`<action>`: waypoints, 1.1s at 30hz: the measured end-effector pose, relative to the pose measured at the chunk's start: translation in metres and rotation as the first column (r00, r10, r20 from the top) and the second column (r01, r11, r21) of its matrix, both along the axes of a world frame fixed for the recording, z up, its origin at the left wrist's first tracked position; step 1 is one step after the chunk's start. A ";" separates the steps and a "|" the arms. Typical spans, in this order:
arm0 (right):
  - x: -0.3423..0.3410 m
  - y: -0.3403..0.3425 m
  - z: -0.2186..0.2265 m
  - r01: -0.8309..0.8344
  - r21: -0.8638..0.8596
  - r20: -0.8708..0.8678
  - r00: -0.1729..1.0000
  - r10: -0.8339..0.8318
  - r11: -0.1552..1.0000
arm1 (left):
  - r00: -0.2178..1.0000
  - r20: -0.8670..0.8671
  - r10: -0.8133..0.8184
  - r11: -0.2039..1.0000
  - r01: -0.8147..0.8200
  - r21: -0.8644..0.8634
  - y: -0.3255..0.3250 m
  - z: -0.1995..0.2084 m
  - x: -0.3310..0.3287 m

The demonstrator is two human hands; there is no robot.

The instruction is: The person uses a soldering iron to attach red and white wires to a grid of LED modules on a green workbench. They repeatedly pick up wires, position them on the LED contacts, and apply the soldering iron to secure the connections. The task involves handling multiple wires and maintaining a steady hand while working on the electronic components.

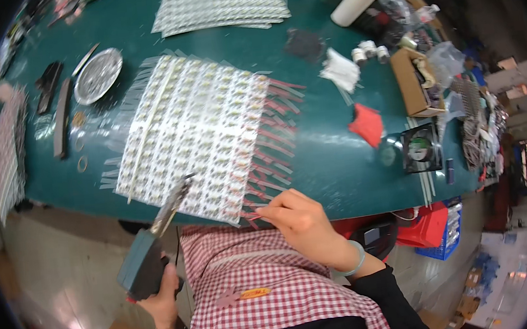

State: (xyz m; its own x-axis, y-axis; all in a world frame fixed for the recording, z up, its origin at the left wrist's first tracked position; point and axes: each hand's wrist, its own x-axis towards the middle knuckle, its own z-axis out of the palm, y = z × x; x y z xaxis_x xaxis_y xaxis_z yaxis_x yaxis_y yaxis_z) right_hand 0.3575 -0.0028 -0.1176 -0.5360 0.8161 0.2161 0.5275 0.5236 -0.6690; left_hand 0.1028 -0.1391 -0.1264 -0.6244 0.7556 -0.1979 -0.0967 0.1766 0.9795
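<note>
White panel (191, 133) lies on the green table (326, 187) at ten o'clock in the head view, red wires (278, 131) fringing its three o'clock edge. At seven, the left hand (161, 296) grips a gun-shaped iron (141, 263), tip over the panel, contact unclear; at five, the right hand (300, 220) pinches wire. Steady pinch, fingers clear of the possibly hot tip, should serve best.

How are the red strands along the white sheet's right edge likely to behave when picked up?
The red strands would probably flex, being thin and splayed at differing angles. They look light, being so slender. They may tangle, since several lie close together near the right hand.
</note>
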 end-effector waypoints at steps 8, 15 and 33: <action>0.141 0.089 -0.009 0.552 0.351 0.109 0.779 -0.618 0.757 | 0.995 -0.102 0.008 0.993 0.004 0.115 0.039 -0.002 -0.004; 0.144 0.184 -0.023 0.424 0.569 0.057 0.834 -0.549 0.704 | 0.988 -0.151 0.031 0.996 -0.018 0.089 0.074 0.010 0.002; 0.147 0.262 -0.038 0.355 0.599 0.227 0.784 -0.577 0.718 | 0.992 -0.120 0.024 0.995 -0.012 0.100 0.147 0.037 0.027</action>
